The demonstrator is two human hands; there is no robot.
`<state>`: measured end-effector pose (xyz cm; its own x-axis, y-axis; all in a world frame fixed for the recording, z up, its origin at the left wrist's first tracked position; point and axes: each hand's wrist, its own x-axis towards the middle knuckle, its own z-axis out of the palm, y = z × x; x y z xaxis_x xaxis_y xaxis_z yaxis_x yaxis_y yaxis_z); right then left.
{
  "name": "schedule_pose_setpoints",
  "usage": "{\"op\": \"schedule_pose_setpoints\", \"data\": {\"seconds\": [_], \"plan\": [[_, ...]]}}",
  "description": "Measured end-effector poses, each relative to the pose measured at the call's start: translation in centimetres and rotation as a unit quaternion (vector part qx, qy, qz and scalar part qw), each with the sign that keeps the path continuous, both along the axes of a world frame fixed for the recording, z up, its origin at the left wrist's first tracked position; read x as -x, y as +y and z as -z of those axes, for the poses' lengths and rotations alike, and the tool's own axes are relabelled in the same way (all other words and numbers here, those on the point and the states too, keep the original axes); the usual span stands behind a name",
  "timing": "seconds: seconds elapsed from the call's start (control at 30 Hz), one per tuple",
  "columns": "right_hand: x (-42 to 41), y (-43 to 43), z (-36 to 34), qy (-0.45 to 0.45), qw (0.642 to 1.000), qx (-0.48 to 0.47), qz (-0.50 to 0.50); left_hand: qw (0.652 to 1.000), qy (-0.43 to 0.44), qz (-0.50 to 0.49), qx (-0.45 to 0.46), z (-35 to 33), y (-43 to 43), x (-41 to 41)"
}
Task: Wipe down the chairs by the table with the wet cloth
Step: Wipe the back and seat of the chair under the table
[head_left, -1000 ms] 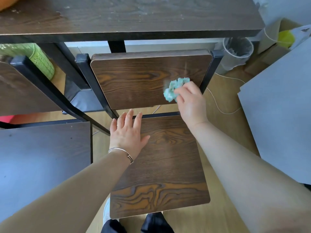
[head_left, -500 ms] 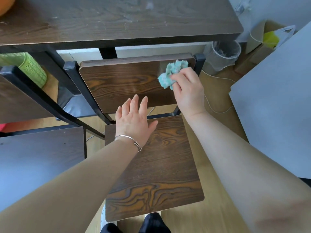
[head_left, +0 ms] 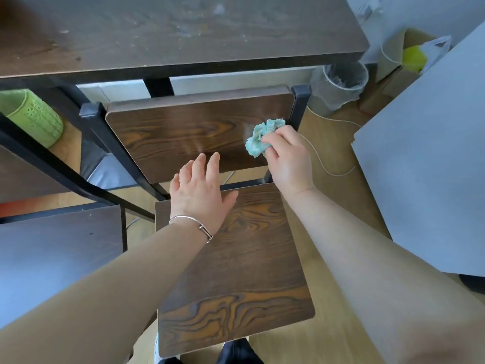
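A dark wood-grain chair stands below me, its seat (head_left: pixel 252 271) near and its backrest (head_left: pixel 183 132) toward the table (head_left: pixel 170 30). My right hand (head_left: pixel 286 158) grips a crumpled teal cloth (head_left: pixel 262 137) and presses it against the right part of the backrest, beside the black frame post (head_left: pixel 300 106). A damp sheen shows on the backrest left of the cloth. My left hand (head_left: pixel 199 190), fingers straight and spread, is over the back edge of the seat and the lower edge of the backrest; a silver bangle is on its wrist.
A second chair (head_left: pixel 52 245) with a dark seat stands at the left. A green perforated basket (head_left: pixel 29 114) sits under the table. A lined bin (head_left: pixel 338 85), a white cable (head_left: pixel 330 166) on the floor and a grey board (head_left: pixel 425 164) lie to the right.
My right hand carried the cloth up to the backrest's top right corner, then back down a little along the right side. My left hand stayed at the seat's back edge.
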<state>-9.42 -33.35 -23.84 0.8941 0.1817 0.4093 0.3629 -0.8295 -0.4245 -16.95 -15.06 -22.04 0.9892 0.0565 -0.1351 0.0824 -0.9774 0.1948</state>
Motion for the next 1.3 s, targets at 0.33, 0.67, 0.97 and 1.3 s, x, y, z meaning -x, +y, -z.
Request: {"op": "schedule_pose_setpoints", "data": {"seconds": [0.33, 0.67, 0.97, 1.3], "plan": [[-2.0, -1.6, -3.1, -0.085, 0.996, 0.011, -0.012, 0.999, -0.005, 0.015, 0.033, -0.9, -2.0, -1.4], [1.4, -1.6, 4.9, 0.108, 0.994, 0.022, 0.015, 0.999, 0.015, 0.041, 0.002, 0.8, -1.7, -0.9], [-2.6, -3.8, -5.3, -0.076, 0.996, -0.028, 0.044, 0.999, 0.019, 0.051, -0.001, 0.1, -1.9, -1.0], [-0.2, -5.0, 4.6, 0.002, 0.999, -0.016, 0.029, 0.997, 0.055, 0.058, -0.013, 4.2, -1.7, 0.2]]}}
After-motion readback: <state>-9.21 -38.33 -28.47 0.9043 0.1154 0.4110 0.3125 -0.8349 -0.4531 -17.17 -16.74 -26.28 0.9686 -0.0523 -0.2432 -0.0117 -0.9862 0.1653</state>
